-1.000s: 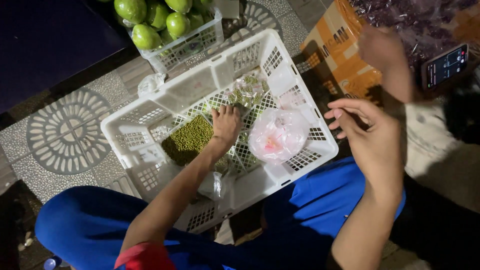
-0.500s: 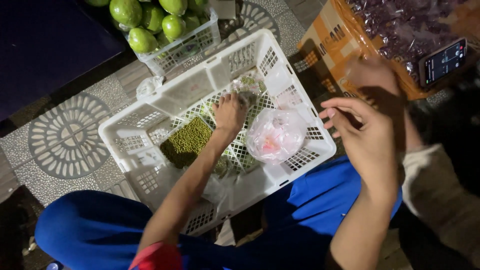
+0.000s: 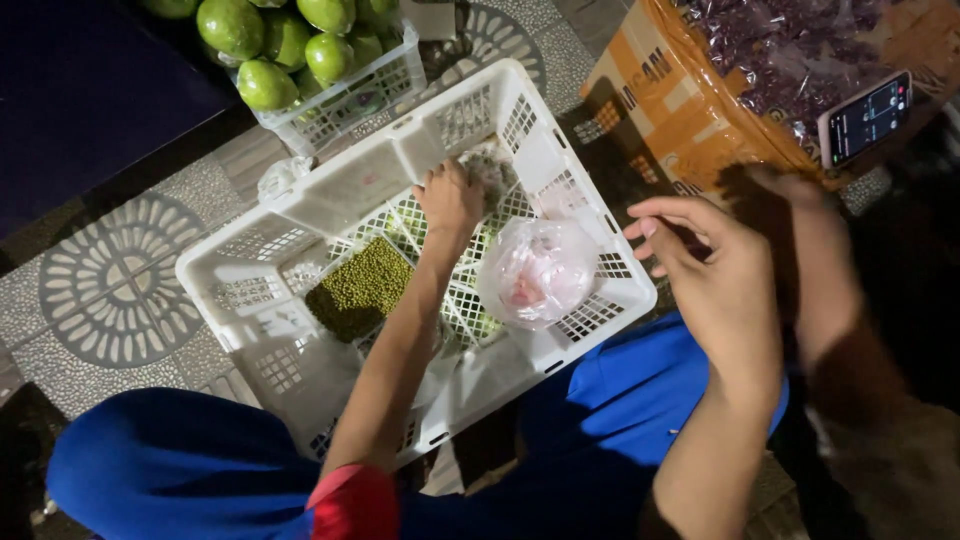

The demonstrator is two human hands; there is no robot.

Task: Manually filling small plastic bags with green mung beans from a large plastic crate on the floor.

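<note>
Reaching left hand (image 3: 452,203) near crate (image 3: 556,343) wall

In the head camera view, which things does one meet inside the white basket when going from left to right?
Heap of small green beans → left hand reaching into the white plastic lattice basket → clear plastic bag with pinkish contents. The right hand is outside the basket, further right.

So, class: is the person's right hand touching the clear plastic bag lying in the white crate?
Apart. The head view shows the right hand raised outside the white crate, with the crate's rim showing between its fingers and the clear plastic bag.
</note>
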